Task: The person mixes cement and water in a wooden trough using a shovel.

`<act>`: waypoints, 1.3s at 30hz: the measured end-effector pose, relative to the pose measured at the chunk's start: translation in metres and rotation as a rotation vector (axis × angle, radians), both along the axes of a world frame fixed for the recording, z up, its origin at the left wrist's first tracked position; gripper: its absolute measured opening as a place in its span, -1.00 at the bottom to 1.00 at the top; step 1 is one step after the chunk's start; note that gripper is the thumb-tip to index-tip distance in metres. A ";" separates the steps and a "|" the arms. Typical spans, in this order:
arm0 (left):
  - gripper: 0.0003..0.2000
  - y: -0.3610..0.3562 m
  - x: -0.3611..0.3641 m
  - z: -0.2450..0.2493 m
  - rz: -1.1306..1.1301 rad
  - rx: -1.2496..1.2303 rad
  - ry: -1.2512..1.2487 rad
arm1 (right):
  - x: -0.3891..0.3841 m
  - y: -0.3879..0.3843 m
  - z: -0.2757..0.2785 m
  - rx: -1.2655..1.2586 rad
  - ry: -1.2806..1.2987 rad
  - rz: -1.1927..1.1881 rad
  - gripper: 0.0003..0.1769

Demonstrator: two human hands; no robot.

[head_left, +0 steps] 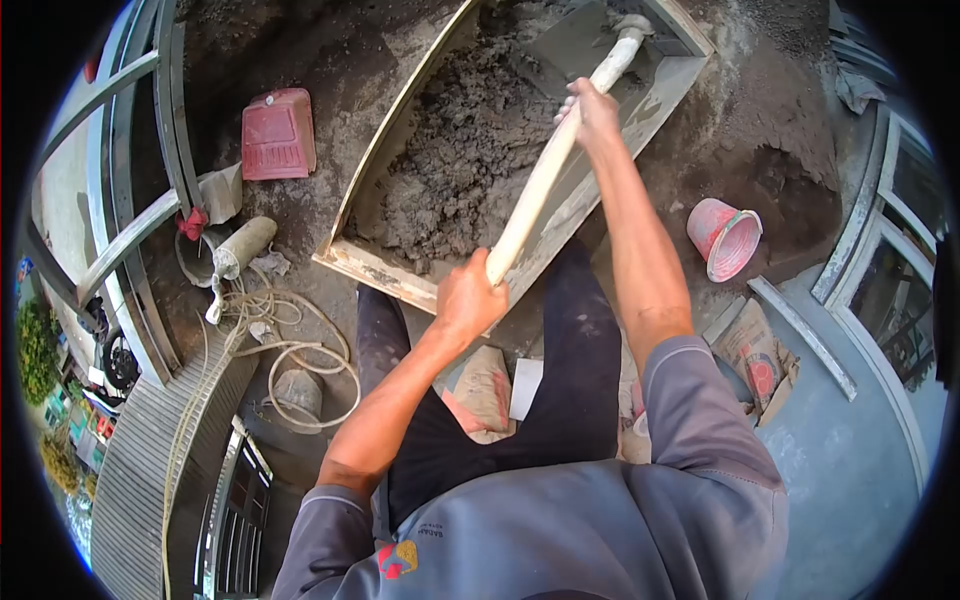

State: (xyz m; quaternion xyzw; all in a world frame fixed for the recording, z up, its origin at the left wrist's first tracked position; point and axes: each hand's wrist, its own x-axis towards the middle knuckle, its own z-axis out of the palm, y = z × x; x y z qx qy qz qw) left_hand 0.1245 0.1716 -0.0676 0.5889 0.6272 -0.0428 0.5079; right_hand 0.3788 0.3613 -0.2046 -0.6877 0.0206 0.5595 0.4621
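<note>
Both hands are closed round the pale wooden handle of a hoe point(540, 185). My left hand point(470, 297) grips the near end of the handle, just over the trough's near edge. Farther up the shaft, my right hand point(594, 115) is wrapped round it. The hoe's grey blade point(568, 45) lies against wet mortar point(455, 150) at the far end of a wooden mixing trough point(668, 88). Mortar is heaped along the left and middle of the trough, and part of the blade's edge is hidden in it.
A pink-red bucket point(724, 240) lies tipped on the right, near a sand heap point(785, 140). A red plastic dustpan-like scoop point(278, 135) is at upper left. Coiled hose point(315, 375) lies on the left. Paper sacks point(482, 390) are by my legs; a metal bar point(803, 338) lies right.
</note>
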 end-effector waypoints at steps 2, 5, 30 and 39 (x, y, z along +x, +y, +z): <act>-0.67 -0.021 0.019 0.020 0.014 0.005 -0.109 | 0.020 -0.002 0.032 0.000 -0.011 0.068 -0.82; -0.65 -0.047 0.048 0.046 0.025 0.001 -0.245 | 0.040 -0.006 0.042 -0.010 0.026 0.161 -0.80; -0.42 -0.084 0.001 0.180 0.045 -0.467 0.011 | -0.133 -0.231 -0.051 -0.557 0.737 0.209 -0.81; -0.70 -0.080 -0.133 0.242 -0.099 -0.352 -0.186 | -0.110 -0.194 0.130 -0.237 0.388 -0.145 -0.83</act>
